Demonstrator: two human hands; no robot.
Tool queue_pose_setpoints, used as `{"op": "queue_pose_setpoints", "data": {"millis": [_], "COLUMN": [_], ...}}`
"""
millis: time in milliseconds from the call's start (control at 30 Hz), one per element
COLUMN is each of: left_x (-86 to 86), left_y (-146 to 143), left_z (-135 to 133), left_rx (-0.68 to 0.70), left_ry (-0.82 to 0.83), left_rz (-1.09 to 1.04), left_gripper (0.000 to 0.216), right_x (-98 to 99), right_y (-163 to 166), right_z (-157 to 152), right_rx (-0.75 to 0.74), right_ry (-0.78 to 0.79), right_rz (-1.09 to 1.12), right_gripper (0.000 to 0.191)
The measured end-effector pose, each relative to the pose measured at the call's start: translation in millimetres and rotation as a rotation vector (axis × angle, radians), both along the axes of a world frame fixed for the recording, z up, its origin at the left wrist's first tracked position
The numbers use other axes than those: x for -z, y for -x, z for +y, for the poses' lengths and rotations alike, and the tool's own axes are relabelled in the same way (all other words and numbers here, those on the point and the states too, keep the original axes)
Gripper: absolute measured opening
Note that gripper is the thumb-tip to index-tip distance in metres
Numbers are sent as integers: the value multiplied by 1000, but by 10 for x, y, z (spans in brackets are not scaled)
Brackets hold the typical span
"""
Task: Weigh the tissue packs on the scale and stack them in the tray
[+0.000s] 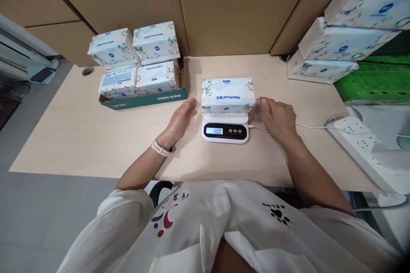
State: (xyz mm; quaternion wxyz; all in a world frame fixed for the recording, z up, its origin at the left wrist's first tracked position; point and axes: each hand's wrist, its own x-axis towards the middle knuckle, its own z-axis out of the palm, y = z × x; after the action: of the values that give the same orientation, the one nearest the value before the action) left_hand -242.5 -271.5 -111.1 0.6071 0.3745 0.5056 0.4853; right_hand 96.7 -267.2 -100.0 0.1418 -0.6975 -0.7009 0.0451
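Note:
A floral white-and-blue tissue pack [228, 96] lies on a small white digital scale [208, 135], whose lit display shows digits. Beside the pack's left end, my left hand [183, 118] rests on its edge on the table, fingers stretched, touching nothing but the tabletop. My right hand [278, 118] is by the pack's right end, with a small gap to it; its fingers are loosely bent and I see nothing in them. Both hands are open. A white cable [261, 128] runs from the scale's right side under my right hand.
At the left, a green cardboard tray [144, 100] holds several tissue packs [156, 77]. More packs [323, 70] are stacked at the right beside a green plastic crate [378, 81]. A white power strip [361, 145] lies near the right edge. Large cardboard boxes [230, 13] line the back.

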Motion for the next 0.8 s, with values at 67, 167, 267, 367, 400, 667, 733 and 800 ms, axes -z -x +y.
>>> {"op": "queue_pose_setpoints", "data": {"millis": [67, 167, 267, 367, 400, 667, 733, 800], "left_x": [26, 56, 70, 75, 76, 69, 55, 35], "left_y": [14, 33, 49, 57, 59, 60, 57, 50], "left_z": [1, -1, -1, 3, 4, -5, -12, -21], "left_rx": [6, 21, 33, 46, 46, 50, 48, 46], "left_ry": [-18, -40, -50, -58, -62, -71, -69, -63], "left_rz": [4, 9, 14, 24, 24, -1, -2, -3], "left_gripper": [51, 51, 50, 49, 50, 57, 55, 52], "right_x": [9, 37, 53, 53, 53, 51, 38, 26], "right_y": [2, -6, -12, -14, -14, -10, -2, 6], "right_z": [-7, -12, -16, -17, -16, -15, -22, -31], "right_rx": [-21, -36, -34, -37, -40, -52, -49, -53], "right_ry": [-22, -66, -80, -68, -65, -64, -56, -60], "right_rz": [2, 7, 12, 13, 12, 34, 45, 62], "right_gripper": [52, 49, 49, 48, 48, 45, 45, 45]}}
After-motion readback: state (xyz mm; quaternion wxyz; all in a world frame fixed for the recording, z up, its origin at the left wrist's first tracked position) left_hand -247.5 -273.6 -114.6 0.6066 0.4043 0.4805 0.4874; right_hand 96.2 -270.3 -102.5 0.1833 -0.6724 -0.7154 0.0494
